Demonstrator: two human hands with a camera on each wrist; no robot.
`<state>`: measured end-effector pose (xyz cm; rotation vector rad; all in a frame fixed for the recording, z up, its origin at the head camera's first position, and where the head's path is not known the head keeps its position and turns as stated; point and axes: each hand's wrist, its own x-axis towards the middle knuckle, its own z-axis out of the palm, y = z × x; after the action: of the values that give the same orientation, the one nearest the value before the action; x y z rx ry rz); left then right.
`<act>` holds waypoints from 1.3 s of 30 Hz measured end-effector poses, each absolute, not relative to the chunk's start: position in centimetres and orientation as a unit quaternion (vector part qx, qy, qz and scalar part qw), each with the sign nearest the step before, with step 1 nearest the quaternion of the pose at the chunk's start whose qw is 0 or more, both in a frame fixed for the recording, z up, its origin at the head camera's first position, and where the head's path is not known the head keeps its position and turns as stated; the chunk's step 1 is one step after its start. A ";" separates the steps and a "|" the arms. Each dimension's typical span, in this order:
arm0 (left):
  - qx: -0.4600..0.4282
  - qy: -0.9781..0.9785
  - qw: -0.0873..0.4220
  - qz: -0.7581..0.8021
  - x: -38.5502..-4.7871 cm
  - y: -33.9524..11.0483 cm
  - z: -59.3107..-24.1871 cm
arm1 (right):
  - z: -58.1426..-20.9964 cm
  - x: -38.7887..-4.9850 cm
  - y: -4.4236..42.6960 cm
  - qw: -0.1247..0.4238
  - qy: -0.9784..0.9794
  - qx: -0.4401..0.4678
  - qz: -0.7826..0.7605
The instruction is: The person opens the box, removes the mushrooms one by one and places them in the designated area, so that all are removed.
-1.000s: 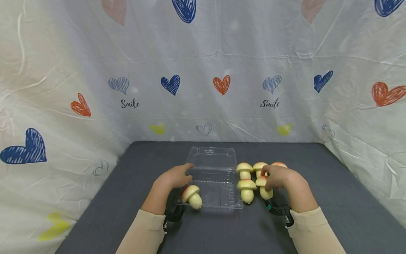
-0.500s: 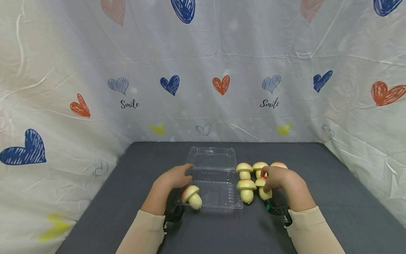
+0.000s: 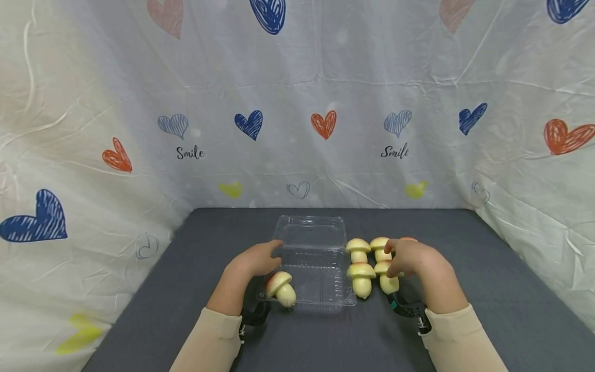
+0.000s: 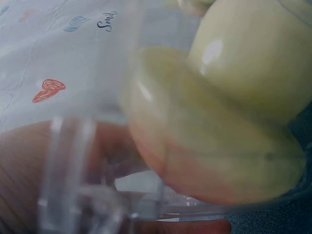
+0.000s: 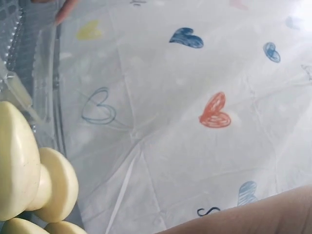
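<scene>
A clear plastic clamshell box [image 3: 321, 279] lies with its lid [image 3: 311, 230] folded back. At its left wall, my left hand [image 3: 253, 260] holds the side with curled fingers; the left wrist view shows that hand through clear plastic. One toy mushroom [image 3: 281, 288], yellow with a reddish cap, leans in the box's front left corner and looms large as a mushroom [image 4: 209, 136] in the left wrist view. My right hand [image 3: 413, 258] bends over the mushroom group right of the box, beside the front mushroom [image 3: 389, 279]. Its grip is partly hidden.
Two mushrooms stand near the box's right wall, a rear one [image 3: 358, 249] and a front one [image 3: 361, 279]. Another mushroom [image 3: 380, 247] is behind my right fingers. A reddish cap [image 3: 409, 238] shows beyond that hand. A heart-printed curtain [image 3: 297, 103] borders the dark table [image 3: 223, 227].
My right hand has shifted slightly right and away among the mushrooms, and the rear mushroom beside its fingers has moved slightly left. My left hand and the box stay put.
</scene>
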<state>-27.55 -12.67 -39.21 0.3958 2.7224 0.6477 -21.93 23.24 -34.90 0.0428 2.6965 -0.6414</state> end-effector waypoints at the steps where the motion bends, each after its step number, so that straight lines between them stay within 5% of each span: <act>1: 0.138 0.951 0.157 0.226 -27.6 -12.7 -39.2 | -34.7 -21.9 23.2 0.181 0.958 0.013 -0.225; 39: 0.135 0.951 0.161 0.226 -27.7 -12.6 -39.3 | -32.2 -19.9 19.9 -0.025 0.966 -0.128 -0.223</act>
<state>-27.68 -12.64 -39.31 0.3851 2.7166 0.6451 -19.91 19.86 -32.16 -0.4098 3.0836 -0.7120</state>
